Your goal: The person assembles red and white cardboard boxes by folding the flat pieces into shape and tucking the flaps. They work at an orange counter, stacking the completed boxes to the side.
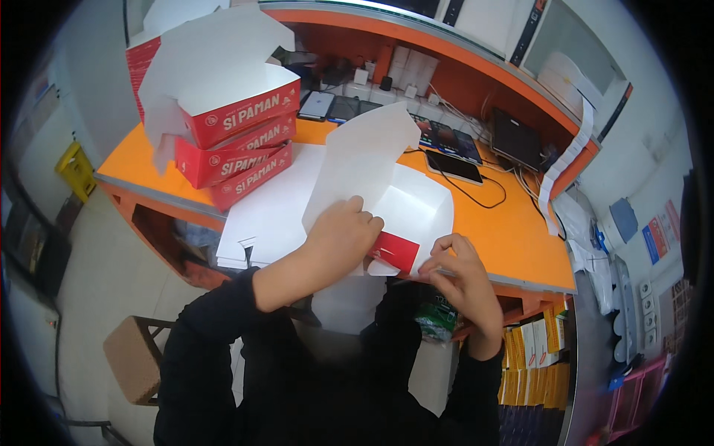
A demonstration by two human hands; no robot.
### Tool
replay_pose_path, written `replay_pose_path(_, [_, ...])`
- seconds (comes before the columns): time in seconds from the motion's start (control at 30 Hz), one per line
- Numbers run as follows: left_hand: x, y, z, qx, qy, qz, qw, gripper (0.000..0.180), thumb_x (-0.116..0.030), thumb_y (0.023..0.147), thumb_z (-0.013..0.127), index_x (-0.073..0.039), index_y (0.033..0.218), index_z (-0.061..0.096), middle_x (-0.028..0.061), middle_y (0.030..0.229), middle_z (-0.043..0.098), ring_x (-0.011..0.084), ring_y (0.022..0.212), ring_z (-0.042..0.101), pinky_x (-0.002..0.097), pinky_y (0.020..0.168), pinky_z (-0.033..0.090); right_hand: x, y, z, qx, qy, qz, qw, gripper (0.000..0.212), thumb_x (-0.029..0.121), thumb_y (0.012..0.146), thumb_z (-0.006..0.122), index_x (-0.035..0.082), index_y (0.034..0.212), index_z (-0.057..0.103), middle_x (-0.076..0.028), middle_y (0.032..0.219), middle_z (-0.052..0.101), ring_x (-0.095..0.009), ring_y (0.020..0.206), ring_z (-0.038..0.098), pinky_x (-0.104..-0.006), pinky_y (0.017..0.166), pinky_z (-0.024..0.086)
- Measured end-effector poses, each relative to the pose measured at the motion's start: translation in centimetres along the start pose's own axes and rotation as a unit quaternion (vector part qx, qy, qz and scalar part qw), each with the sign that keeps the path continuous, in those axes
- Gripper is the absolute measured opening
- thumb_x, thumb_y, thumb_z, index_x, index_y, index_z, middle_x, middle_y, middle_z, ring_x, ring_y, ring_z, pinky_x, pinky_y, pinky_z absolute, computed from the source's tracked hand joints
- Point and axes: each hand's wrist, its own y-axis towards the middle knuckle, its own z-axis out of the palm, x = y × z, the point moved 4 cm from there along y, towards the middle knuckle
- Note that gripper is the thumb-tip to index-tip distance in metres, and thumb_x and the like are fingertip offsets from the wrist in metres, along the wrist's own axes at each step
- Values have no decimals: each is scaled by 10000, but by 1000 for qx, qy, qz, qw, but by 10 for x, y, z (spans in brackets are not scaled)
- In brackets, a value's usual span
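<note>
The orange counter (pixel 513 238) fills the middle of the view, its front edge running from nine o'clock down to four o'clock. On it, at eleven o'clock, stands a stack of folded red and white boxes (pixel 230 141), the top one with its white flaps open. At the centre lies a pile of flat white blanks (pixel 271 212), and on top of that the box (pixel 394 201) being folded, white inside with a red outer panel showing at its near edge and one tall flap standing up toward twelve o'clock. The left hand (pixel 342 234) presses down on the box's near left part, fingers curled and closed against the card. The right hand (pixel 454 264), at five o'clock from the box, pinches the near right corner between thumb and fingertips, shut tight on the card at the counter's edge. A black phone (pixel 455 166) with a cable lies at two o'clock from the box, and more phones (pixel 446 137) lie in a row behind it. A brown stool (pixel 134 357) stands on the floor at eight o'clock.
</note>
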Motion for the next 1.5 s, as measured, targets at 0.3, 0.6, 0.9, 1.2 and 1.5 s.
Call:
replay_pose_path(0.3, [-21,7,6,17,-37,60,997,129,-62,662,638,-62,784,596,61,775,603,234,857,537,350,800,413,-7,13,35,-100,-54,29,993,114,127,690,745,73,751,665,-67,845,531,-266,840,514,-364,763,405])
replay_pose_path(0.6, [16,6,-45,132,-179,7,975,219,-131,673,695,-42,873,672,129,869,646,317,924,594,406,918,419,-11,17,32,177,-159,-24,971,238,198,773,688,135,993,623,-109,878,635,-279,903,612,-419,768,462])
replay_pose_path(0.9, [43,16,28,493,-192,-69,846,245,-202,688,749,-17,838,692,175,744,665,345,685,627,407,641,487,-16,48,21,72,-13,-102,992,96,115,816,568,72,887,616,-147,923,644,-321,902,613,-428,879,450])
replay_pose_path(1.2, [16,33,-76,-38,-181,182,966,436,-264,721,720,-63,1094,619,110,1035,605,306,1019,572,429,851,461,-35,68,12,161,-198,-173,951,56,122,759,558,137,795,597,-27,640,483,-213,697,574,-417,886,463])
replay_pose_path(1.5, [252,7,-289,-352,106,-234,900,276,-53,834,598,10,1102,604,157,1039,642,276,960,615,336,851,461,18,194,-75,-8,-247,-150,957,172,28,671,664,78,799,563,-83,737,578,-288,727,577,-403,656,438])
